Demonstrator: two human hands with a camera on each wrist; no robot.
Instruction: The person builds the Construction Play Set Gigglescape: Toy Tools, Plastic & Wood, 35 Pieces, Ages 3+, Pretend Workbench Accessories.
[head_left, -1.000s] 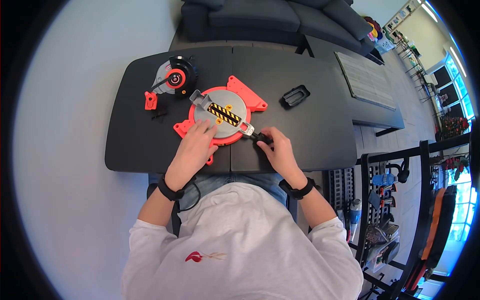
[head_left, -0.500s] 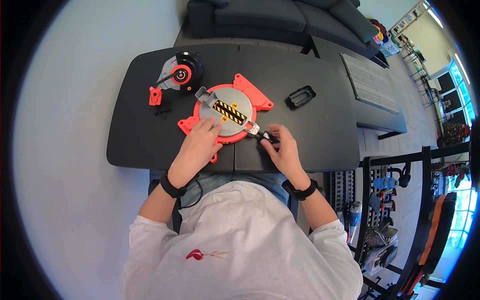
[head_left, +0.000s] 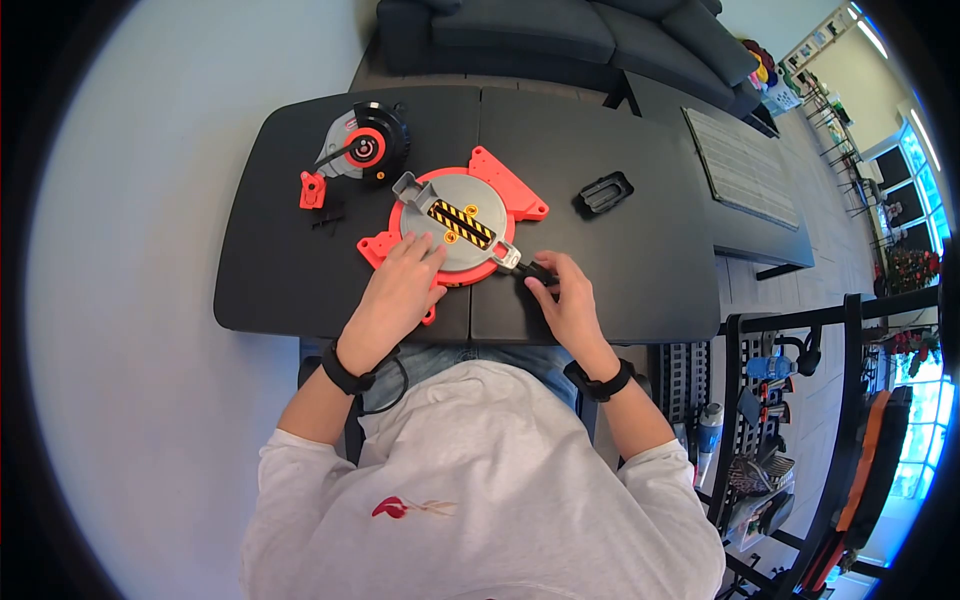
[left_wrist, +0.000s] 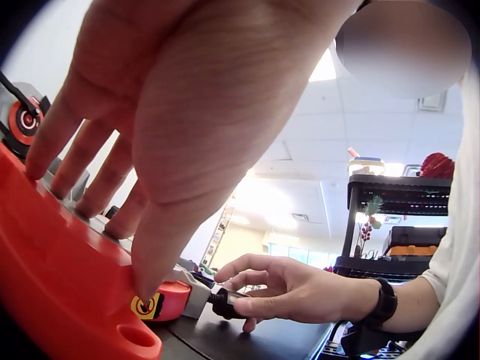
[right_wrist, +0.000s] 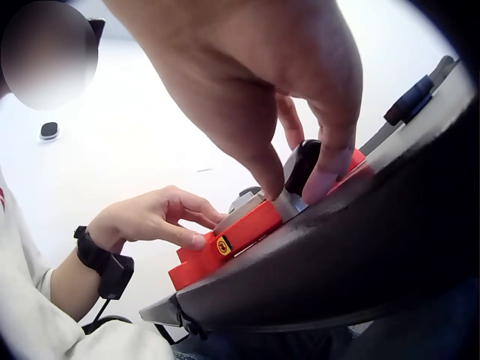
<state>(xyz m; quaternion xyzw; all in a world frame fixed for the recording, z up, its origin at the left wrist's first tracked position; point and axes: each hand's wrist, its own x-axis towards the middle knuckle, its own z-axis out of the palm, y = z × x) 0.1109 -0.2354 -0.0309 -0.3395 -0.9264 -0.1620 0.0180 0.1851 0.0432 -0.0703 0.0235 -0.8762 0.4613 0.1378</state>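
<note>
A toy mitre saw base lies on the black table, with red sides point(head_left: 505, 188) and a grey round turntable point(head_left: 462, 192) bearing a yellow-and-black striped slot. My left hand point(head_left: 400, 290) rests on its near left part, fingers extended over the turntable, thumb point(left_wrist: 150, 270) against the red rim beside a yellow sticker. At the turntable's near right, a grey arm point(head_left: 508, 257) sticks out and ends in a black handle point(head_left: 541, 274). My right hand point(head_left: 570, 300) pinches that handle between thumb and fingers, hiding part of it.
A toy saw head point(head_left: 372, 148) with a round black guard lies at the table's back left, a small red clamp-like piece point(head_left: 312, 190) beside it. Small dark pieces point(head_left: 327, 220) lie nearby. Right of the base sits a black open-topped part point(head_left: 605, 193).
The head view has shifted slightly, moving the whole scene a little right. My right fingers have changed their hold on the black handle. My left hand stays on the base.
</note>
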